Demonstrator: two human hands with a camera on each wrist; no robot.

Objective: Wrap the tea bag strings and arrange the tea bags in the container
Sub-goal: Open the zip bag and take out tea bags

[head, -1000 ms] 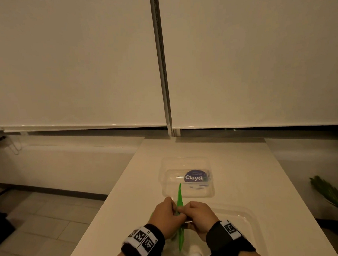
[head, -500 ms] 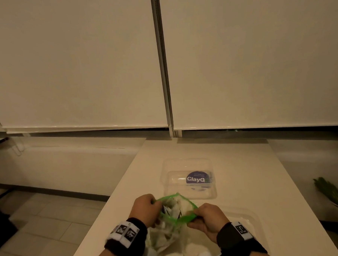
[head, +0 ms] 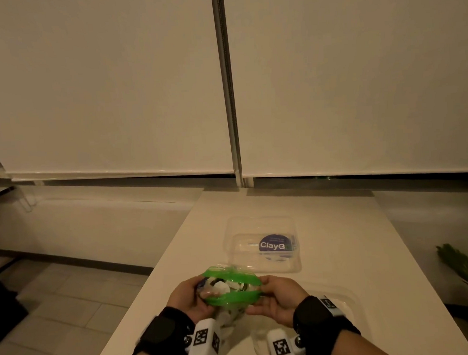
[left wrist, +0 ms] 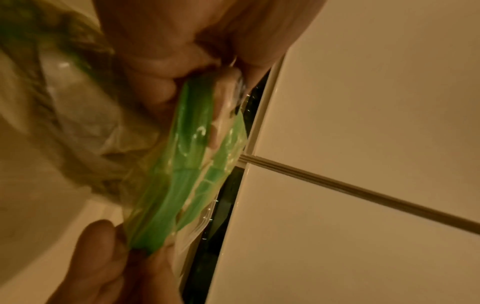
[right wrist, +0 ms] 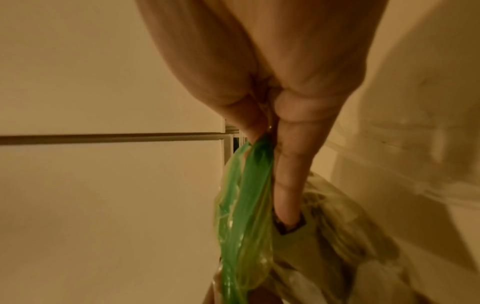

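A clear zip bag with a green top band [head: 232, 299] hangs between my hands above the table's near edge, its mouth pulled open. Several tea bags [head: 219, 287] show inside it. My left hand [head: 189, 297] grips the bag's left end, fingers curled on the green band [left wrist: 192, 156]. My right hand [head: 278, 294] pinches the right end of the band [right wrist: 250, 174]. A clear plastic container [head: 263, 242] with a blue ClayG sticker stands on the table beyond the bag. The bag's lower part is hidden behind my wrists.
A second clear tray [head: 342, 302] lies on the white table [head: 352, 225] under my right wrist. The table's left edge drops to a tiled floor [head: 58, 308]. Green plant leaves [head: 465, 268] stand at the right. Closed blinds [head: 114, 88] fill the background.
The bag's green top went from a closed upright strip to an open mouth. My hands moved apart, turned palms inward and lifted the bag slightly.
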